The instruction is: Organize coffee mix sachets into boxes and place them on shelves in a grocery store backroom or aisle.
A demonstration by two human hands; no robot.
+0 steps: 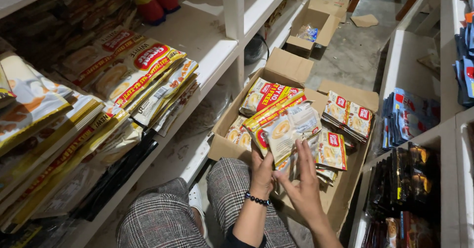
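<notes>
The left hand (261, 171) has its fingers curled up around the lower edge of a fanned bundle of sachet packs (284, 129), clamping it from beneath. The right hand (302, 179) lies flat, fingers spread and pressed against the bundle's near face rather than closed on it. The bundle stands just above the open cardboard box (340, 198), over its near-left part.

Only one hand truly grips, and the packs are glossy and splayed; in my judgement the outer ones could slide out of the fan and drop, either back into the box or past its near flap onto the person's checked trouser knees (232, 189), which sit just beside that flap.

Inside the box, a second stack of packs (348, 119) lies toward its far-right side, leaving little bare bottom. Left of the box, a white shelf (197, 36) juts out, loaded with leaning packets (133, 75) that overhang its edge; a wide swing that way could knock them down. Right of the box another shelf unit (410, 60) stands close, so open room is mainly straight up and toward the far floor.
</notes>
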